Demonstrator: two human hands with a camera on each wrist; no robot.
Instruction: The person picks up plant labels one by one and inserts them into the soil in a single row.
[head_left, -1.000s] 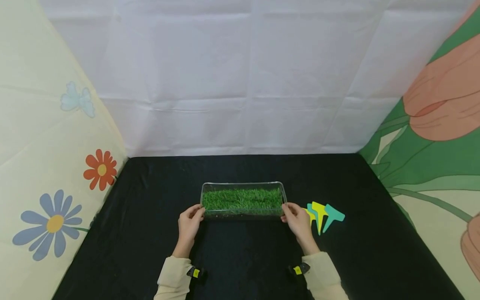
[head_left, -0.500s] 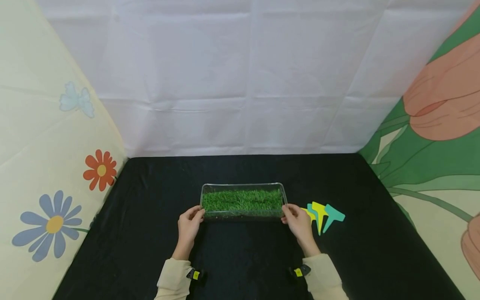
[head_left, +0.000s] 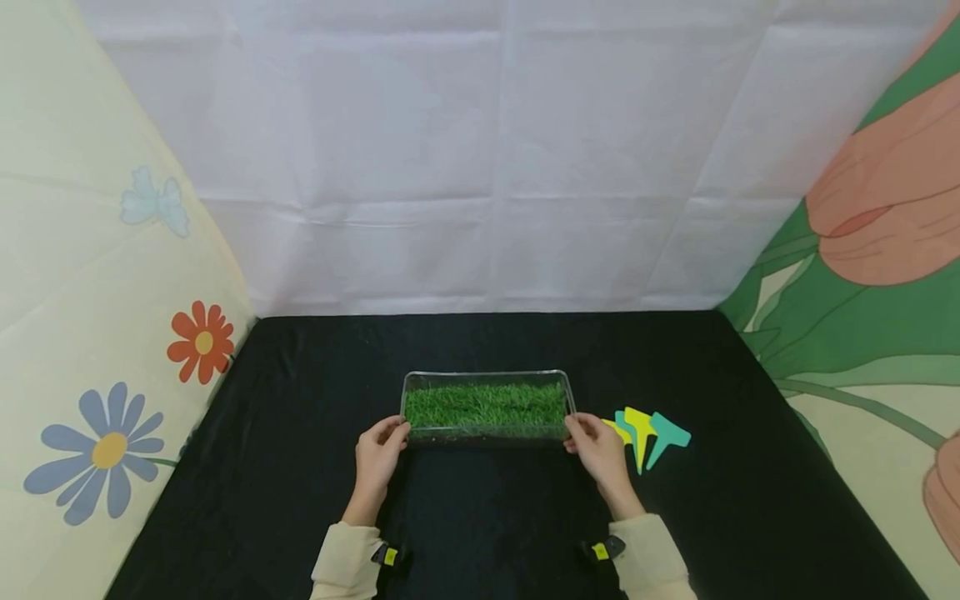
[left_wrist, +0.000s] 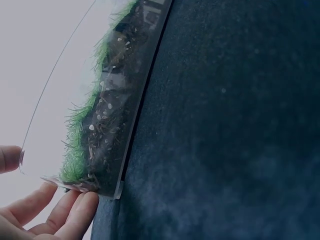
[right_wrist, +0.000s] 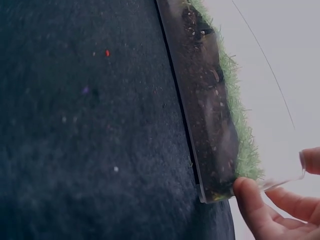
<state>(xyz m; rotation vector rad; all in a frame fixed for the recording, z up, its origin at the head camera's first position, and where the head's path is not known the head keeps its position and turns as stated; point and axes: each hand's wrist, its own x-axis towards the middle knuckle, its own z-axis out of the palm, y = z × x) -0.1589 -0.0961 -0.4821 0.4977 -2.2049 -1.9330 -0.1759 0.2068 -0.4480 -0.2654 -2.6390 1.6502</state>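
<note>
A clear plastic box [head_left: 487, 432] of green grass [head_left: 483, 404] stands upright on the black cloth, its long side facing me. Through its wall, in the left wrist view, dark soil [left_wrist: 112, 110] with white specks shows under the blades. My left hand [head_left: 378, 457] pinches the left end, thumb at the rim and fingers against the outside wall. At the opposite end my right hand [head_left: 600, 454] grips in the same way; in the right wrist view a fingertip [right_wrist: 247, 192] presses low on the end wall.
Several T-shaped plant labels [head_left: 640, 429], yellow and teal, lie fanned just right of my right hand, which partly covers one. Black cloth [head_left: 480, 517] covers the table. A white sheet [head_left: 480, 167] hangs behind, with flower-print fabric [head_left: 112, 333] on both sides.
The box and both hands have come very slightly toward me, grip unchanged. The whole head view has also shifted a touch. The plant labels lie as before.
</note>
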